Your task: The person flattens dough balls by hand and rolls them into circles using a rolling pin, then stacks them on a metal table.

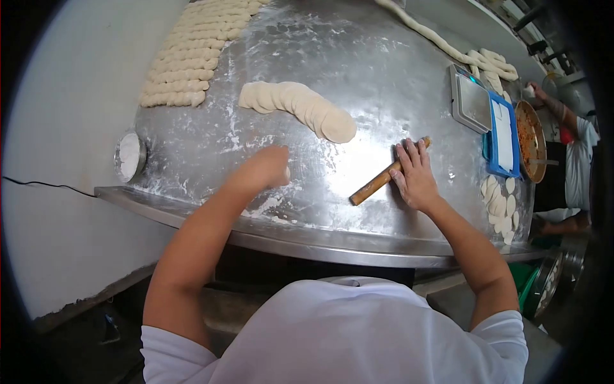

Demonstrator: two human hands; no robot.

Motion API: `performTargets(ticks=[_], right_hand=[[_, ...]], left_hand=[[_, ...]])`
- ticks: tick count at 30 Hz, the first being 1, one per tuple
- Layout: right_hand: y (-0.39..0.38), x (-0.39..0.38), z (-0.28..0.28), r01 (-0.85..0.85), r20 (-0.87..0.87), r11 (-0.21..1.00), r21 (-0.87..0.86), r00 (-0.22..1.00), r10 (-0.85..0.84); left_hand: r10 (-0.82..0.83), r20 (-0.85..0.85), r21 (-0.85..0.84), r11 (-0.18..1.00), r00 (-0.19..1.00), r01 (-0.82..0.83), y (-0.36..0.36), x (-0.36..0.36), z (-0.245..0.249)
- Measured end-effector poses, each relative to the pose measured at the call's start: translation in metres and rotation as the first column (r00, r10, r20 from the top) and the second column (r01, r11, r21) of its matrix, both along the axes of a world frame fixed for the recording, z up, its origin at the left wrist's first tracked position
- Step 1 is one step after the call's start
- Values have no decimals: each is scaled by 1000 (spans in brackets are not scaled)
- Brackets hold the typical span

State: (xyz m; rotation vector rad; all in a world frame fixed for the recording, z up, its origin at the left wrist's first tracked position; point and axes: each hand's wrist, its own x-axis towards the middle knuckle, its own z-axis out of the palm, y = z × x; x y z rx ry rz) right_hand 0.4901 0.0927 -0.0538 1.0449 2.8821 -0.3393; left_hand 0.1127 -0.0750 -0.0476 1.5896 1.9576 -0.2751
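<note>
My right hand (416, 176) lies flat, fingers spread, on a wooden rolling pin (374, 186) that rests on the floured steel table (358, 64). My left hand (268, 168) is curled over the table's near part; whether a dough piece is under it I cannot tell. A row of overlapping flat dough rounds (300, 107) lies just beyond both hands. Further left, several cut dough pieces (185, 64) stand in rows.
A small bowl of flour (130, 155) sits at the table's left edge. At the right are a scale (472, 100), a blue tray (505, 136), a pan of filling (529, 141) and finished rounds (500, 206). A long dough rope (435, 35) runs along the back. Another person (575, 160) stands at the right.
</note>
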Motion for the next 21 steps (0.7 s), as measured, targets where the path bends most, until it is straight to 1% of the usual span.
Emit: performTargets(ticks=[1, 2, 4, 6, 9, 12, 15, 17, 18, 21], right_hand=[[0, 0, 2, -4, -16, 1000, 4, 1000, 4], [-1, 1, 2, -10, -29, 1000, 7, 1000, 10], [-1, 0, 1, -11, -39, 1000, 13, 999, 11], [0, -5, 1, -10, -53, 1000, 23, 999, 12], [-1, -4, 0, -4, -65, 999, 34, 998, 6], [1, -5, -5, -14, -95, 999, 48, 995, 18], [2, -5, -8, -17, -113, 999, 46, 993, 22], [2, -3, -8, -20, -116, 999, 44, 993, 25], [2, -1, -7, -23, -89, 999, 34, 996, 26], [4, 3, 4, -31, -35, 999, 29, 999, 32]], left_hand=[[-11, 46, 89, 996, 999, 7, -2, 5, -5], [-5, 133, 128, 992, 991, -12, 0, 12, -11], [7, 299, 203, 977, 954, -70, 17, 47, 10], [-115, 338, 331, 944, 934, -4, 33, 69, -2], [82, 400, 183, 969, 913, -167, 59, 99, 19], [67, 190, 364, 922, 979, -134, 70, 115, -2], [-40, 95, 470, 883, 995, -9, 72, 128, -21], [-152, 64, 557, 826, 986, 91, 82, 133, -31], [-204, 42, 600, 788, 978, 139, 86, 134, -33], [-180, 23, 515, 845, 983, 143, 92, 136, -25]])
